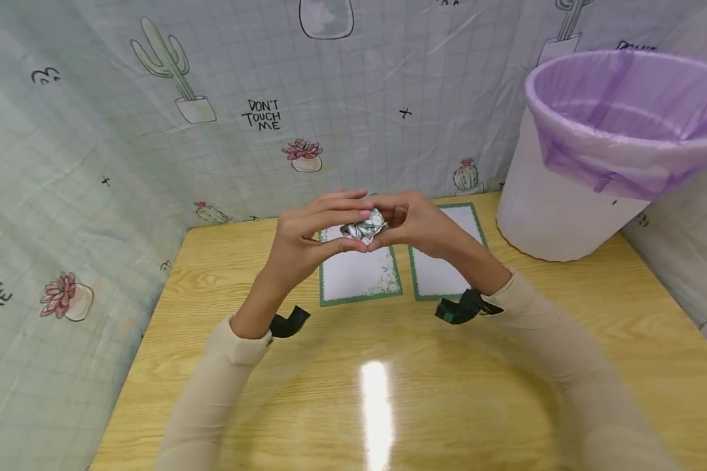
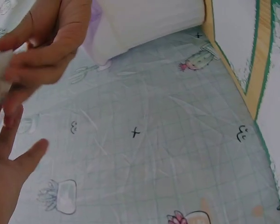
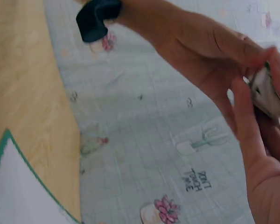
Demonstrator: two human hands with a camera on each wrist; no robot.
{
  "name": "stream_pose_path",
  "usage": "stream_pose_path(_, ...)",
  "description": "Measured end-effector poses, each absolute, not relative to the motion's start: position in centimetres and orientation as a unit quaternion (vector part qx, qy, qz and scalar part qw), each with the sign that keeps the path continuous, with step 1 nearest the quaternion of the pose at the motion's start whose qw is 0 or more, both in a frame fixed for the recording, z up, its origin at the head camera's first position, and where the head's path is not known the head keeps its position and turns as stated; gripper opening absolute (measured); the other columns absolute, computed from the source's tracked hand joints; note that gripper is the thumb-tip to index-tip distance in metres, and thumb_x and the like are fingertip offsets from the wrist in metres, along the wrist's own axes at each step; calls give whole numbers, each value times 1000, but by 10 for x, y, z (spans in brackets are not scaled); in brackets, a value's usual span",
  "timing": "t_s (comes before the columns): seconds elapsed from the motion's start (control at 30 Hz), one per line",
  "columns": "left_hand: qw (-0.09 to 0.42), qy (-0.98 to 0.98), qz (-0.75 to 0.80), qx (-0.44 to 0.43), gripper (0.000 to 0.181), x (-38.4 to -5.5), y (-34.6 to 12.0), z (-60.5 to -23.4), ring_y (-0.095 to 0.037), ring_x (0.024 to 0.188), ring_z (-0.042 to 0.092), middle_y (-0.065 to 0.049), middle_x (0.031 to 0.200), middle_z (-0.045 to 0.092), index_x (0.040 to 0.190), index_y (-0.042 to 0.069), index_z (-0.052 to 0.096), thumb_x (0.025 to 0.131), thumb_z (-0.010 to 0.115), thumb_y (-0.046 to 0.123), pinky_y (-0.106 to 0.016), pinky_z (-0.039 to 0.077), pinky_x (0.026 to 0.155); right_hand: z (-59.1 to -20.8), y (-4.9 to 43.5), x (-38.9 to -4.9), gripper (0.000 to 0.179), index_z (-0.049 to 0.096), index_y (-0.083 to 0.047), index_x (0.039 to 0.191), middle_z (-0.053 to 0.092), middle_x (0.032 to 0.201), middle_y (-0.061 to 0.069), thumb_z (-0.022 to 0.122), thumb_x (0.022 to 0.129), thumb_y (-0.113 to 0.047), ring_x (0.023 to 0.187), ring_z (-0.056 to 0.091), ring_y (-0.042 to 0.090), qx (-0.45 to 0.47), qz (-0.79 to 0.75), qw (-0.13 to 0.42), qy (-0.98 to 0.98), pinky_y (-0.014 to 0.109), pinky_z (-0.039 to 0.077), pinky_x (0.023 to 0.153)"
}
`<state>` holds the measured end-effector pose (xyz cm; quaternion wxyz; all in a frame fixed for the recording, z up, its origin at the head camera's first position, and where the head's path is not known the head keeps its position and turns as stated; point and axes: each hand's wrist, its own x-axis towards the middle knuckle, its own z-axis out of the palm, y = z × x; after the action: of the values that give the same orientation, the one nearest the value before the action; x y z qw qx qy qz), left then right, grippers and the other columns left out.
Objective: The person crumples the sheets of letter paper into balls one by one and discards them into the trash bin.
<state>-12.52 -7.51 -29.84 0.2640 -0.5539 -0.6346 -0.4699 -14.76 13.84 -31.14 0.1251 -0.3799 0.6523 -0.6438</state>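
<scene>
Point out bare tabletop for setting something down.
Free: yellow wood-grain tabletop between the beige sleeves, and left of the green-edged white sheets. Crowded: far middle and right, with those sheets, the white purple-lined bin, and, above, bare hands holding crumpled silver foil.

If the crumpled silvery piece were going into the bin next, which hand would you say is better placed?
Probably the right hand: both it and the left hand hold the crumpled silvery piece, but the right is nearer the purple-lined bin.
</scene>
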Motion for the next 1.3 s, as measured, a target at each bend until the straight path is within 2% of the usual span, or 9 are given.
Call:
stream_pose_path(0.1, 324, -633, -469, -523, 50, -124, -74, -300, -33, 108, 61, -21, 109, 66, 104, -8, 69, 56, 81, -18, -45, 47, 97, -312, 136, -142, 57, 53, -2, 132, 62, 117, 7, 76, 80, -8, 98, 61, 20, -326, -704, 108, 622, 31, 54, 81)
stream_pose_path(0.23, 365, -640, -472, -484, 56, -120, -73, -303, -30, 105, 60, -22, 113, 62, 111, -8, 65, 58, 82, -15, -37, 53, 86, -311, 134, -134, 48, 58, -6, 127, 57, 125, 9, 74, 83, -15, 112, 57, 24, -324, -701, 17, 636, 34, 51, 89)
stream_pose_path(0.4, 345, -673, -453, -473, 72, -120, -75, -305, -27, 107, 54, -19, 120, 56, 123, -5, 59, 57, 87, -3, -24, 50, 81, -312, 133, -127, 40, 57, -5, 128, 58, 127, 8, 66, 89, -8, 114, 57, 23, -380, -644, -82, 658, 38, 47, 96)
stream_pose_path(0.63, 317, -686, -437, -488, 66, -118, -79, -304, -25, 110, 57, -17, 119, 58, 121, -7, 60, 60, 84, -6, -34, 50, 89, -315, 134, -123, 40, 57, -8, 130, 58, 128, 4, 61, 91, -1, 112, 58, 20, -404, -605, -138, 672, 34, 52, 91)
stream_pose_path(0.77, 354, -701, -394, -477, 61, -117, -75, -303, -23, 111, 57, -15, 121, 58, 125, -2, 60, 68, 81, 3, -35, 48, 92, -315, 133, -121, 43, 57, -5, 131, 56, 132, 6, 61, 89, 4, 109, 60, 21, -418, -584, -194, 669, 33, 54, 87)
stream_pose_path(0.87, 359, -704, -376, -484, 54, -115, -73, -303, -24, 115, 55, -16, 126, 56, 127, -2, 58, 77, 75, 9, -35, 48, 93, -315, 133, -120, 43, 60, -2, 127, 57, 131, 10, 63, 85, 8, 97, 62, 16, -448, -541, -258, 664, 24, 54, 77)
stream_pose_path(1.0, 360, -703, -373, -487, 48, -113, -73, -302, -25, 121, 53, -16, 131, 54, 128, -2, 56, 85, 69, 15, -36, 46, 97, -317, 132, -122, 48, 60, 2, 125, 57, 130, 15, 70, 79, 9, 91, 63, 15, -494, -493, -297, 652, 24, 53, 72)
stream_pose_path(1.2, 371, -688, -406, -474, 44, -112, -67, -305, -24, 113, 59, -17, 125, 60, 122, -5, 60, 80, 70, 0, -34, 51, 91, -319, 129, -126, 47, 65, 1, 118, 58, 125, 16, 79, 73, 0, 94, 64, 17, -477, -447, -379, 654, 21, 51, 72)
stream_pose_path(1.3, 376, -674, -435, -463, 45, -112, -62, -308, -22, 103, 63, -17, 121, 62, 118, -7, 63, 74, 72, -9, -25, 52, 77, -321, 127, -128, 44, 69, -1, 113, 61, 114, 15, 80, 71, 2, 97, 64, 22, -461, -444, -421, 642, 25, 53, 76)
